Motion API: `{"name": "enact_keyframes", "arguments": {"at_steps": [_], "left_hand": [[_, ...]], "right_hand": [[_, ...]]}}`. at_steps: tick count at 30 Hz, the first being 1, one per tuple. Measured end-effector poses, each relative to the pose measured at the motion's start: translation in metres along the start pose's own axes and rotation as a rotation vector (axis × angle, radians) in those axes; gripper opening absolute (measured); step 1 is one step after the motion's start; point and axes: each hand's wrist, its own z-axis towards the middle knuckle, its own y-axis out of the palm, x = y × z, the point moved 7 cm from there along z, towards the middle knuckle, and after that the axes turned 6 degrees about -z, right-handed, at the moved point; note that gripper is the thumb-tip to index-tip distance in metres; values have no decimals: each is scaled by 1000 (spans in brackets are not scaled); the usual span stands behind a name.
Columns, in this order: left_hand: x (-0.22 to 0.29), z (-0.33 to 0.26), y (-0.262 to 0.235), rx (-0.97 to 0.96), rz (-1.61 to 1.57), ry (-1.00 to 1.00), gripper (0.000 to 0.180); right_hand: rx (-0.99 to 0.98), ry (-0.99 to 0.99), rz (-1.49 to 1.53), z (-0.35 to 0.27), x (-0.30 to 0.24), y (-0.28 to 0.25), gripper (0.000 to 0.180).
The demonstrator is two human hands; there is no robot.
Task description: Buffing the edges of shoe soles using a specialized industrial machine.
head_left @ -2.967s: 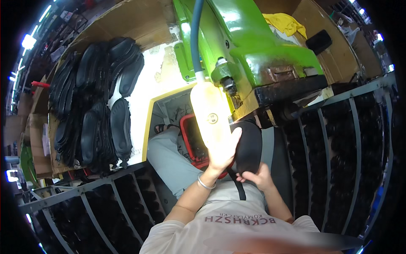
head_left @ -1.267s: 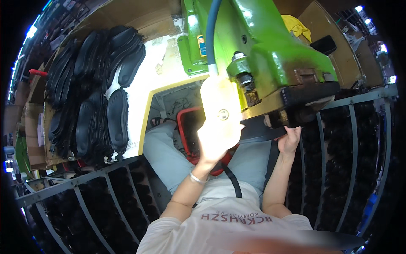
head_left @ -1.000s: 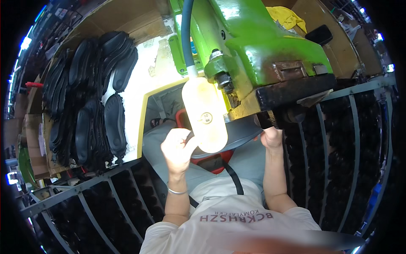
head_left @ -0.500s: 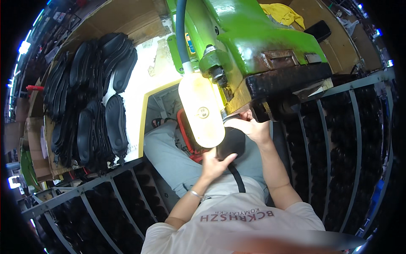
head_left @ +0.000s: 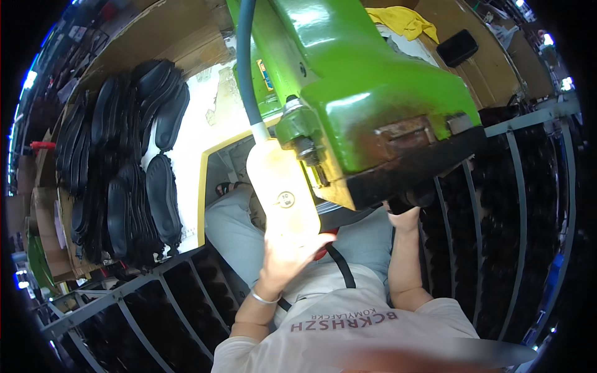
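My left hand (head_left: 287,260) is at the lower end of the glowing lamp (head_left: 285,186), its thumb stretched out to the right. Glare washes out its other fingers, and nothing shows in its grasp. On the right, my right hand (head_left: 404,219) reaches up beneath the dark front edge of the green machine head (head_left: 367,93). Its fingers are mostly hidden behind the machine, so what they hold, if anything, cannot be seen. Stacked black shoe soles (head_left: 165,199) lie on the white tabletop (head_left: 191,149) to the left of the lamp.
A blue-grey hose (head_left: 245,62) runs down to the lamp. Slatted metal racks with dark contents flank me, one rail (head_left: 143,283) at lower left and another bar (head_left: 521,180) at right. Behind the machine, a yellow cloth (head_left: 407,23) and a black phone-like object (head_left: 458,48) lie near cardboard.
The black piece between my hands under the lamp is no longer visible. My left hand has moved left and lower, over the lamp's end; my right hand has shifted right, beneath the machine head.
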Motion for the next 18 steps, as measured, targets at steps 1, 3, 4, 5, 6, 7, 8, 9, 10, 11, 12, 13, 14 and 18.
{"name": "enact_keyframes", "arguments": {"at_steps": [1,3,4,5,6,7,8,9,10,11,12,13,14,18], "left_hand": [[3,6,6,45,-1,-54,52],[-4,12,1,17,-25,-8,36],[-5,16,1,-13,-51,46,20],[-8,21,-6,96,-92,83,14],[-10,24,-12,125,-150,51,11],[-23,22,-16,132,-248,-66,10],[-38,19,-20,140,-344,-183,9],[-43,15,-27,144,-336,-183,9],[-48,9,-29,94,-191,-203,10],[-52,2,-30,43,-45,-223,11],[-54,-8,-29,44,-39,-223,11],[-58,-23,-31,134,-136,-308,11],[-63,-37,-31,222,-232,-392,11],[-76,-65,-55,415,-360,-352,29]], "right_hand": [[35,-74,-70,-7,-4,7,45],[49,-36,-100,-14,5,8,40],[57,-34,-99,-14,6,10,37],[52,-32,-97,-14,7,13,37],[68,1,-36,-13,9,18,35],[85,30,26,-10,10,23,32],[79,28,32,-9,8,30,32],[36,42,11,-8,7,41,30],[-7,56,-12,-8,7,48,29],[-79,117,44,-9,13,56,29],[-108,40,-14,-6,9,65,24],[-139,102,37,-7,17,71,21],[-169,163,89,-8,23,76,19],[-417,465,-304,-1,12,55,17]]}}
